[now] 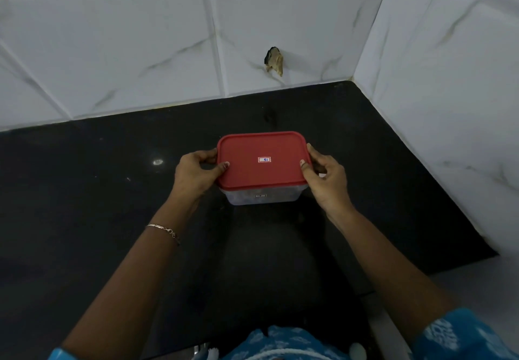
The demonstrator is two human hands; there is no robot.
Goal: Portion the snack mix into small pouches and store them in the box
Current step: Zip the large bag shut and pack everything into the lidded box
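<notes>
The rectangular translucent plastic box [262,198], capped by its red plastic lid [262,172], stands mid-way across the black stone bench [84,179]. My left hand [195,170] and right hand [323,175] pinch the lid's short edges, thumbs on top and fingers curled at the rim. If I lift by the lid alone, it may pop free and the box may drop. The white tiled wall [126,50], with its chipped hole [273,61], lies well behind and is no hindrance.

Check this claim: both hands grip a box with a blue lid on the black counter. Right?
No. The head view shows the lid is red, not blue. The left hand and right hand do grip the box on the black counter.
</notes>
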